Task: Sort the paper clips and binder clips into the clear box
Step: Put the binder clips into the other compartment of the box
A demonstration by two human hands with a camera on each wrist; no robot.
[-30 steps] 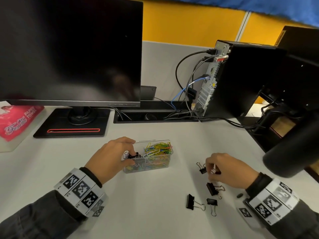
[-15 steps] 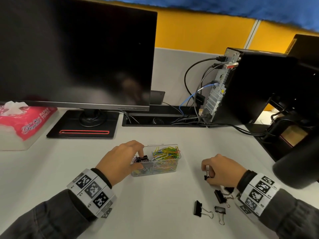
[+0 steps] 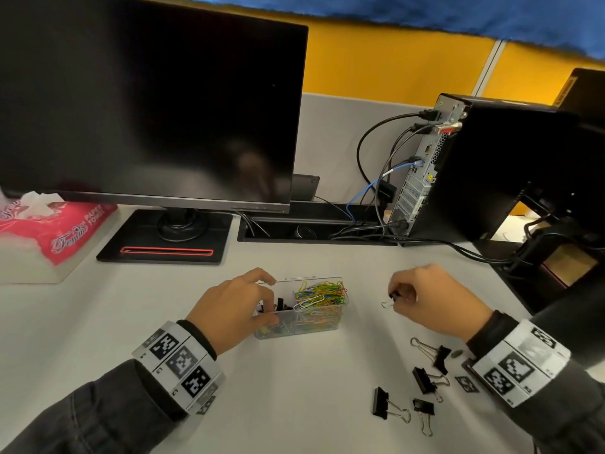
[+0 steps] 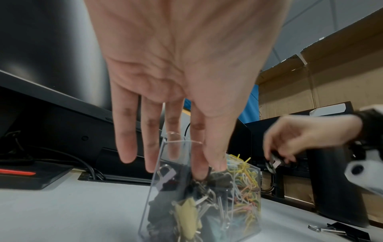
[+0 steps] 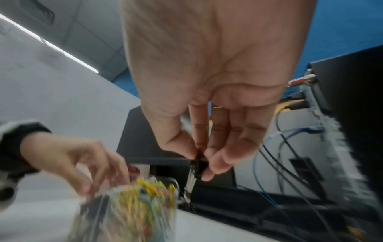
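Observation:
The clear box [image 3: 311, 277] stands mid-desk, with coloured paper clips [image 3: 322, 294] heaped in its right compartment and black binder clips in its left. My left hand [image 3: 270, 303] reaches into the left compartment, and thumb and forefinger [image 4: 207, 172] pinch a black binder clip [image 3: 280, 304] there. To the right of the box and above the desk, my right hand [image 3: 394, 296] pinches a small black binder clip [image 5: 200, 165] whose silver handles hang toward the box. Several loose binder clips [image 3: 424, 380] lie on the desk below my right wrist.
A dark monitor [image 3: 147, 99] on a black base [image 3: 163, 237] stands behind the box. A pink tissue pack [image 3: 55, 227] sits far left. A computer tower [image 3: 474, 165] with cables [image 3: 370, 191] is at back right. The desk edge [image 3: 510, 290] runs close to my right hand.
My right hand has picked a small binder clip up from the loose group and carried it up and left toward the box. My left hand has stayed at the box's left compartment.

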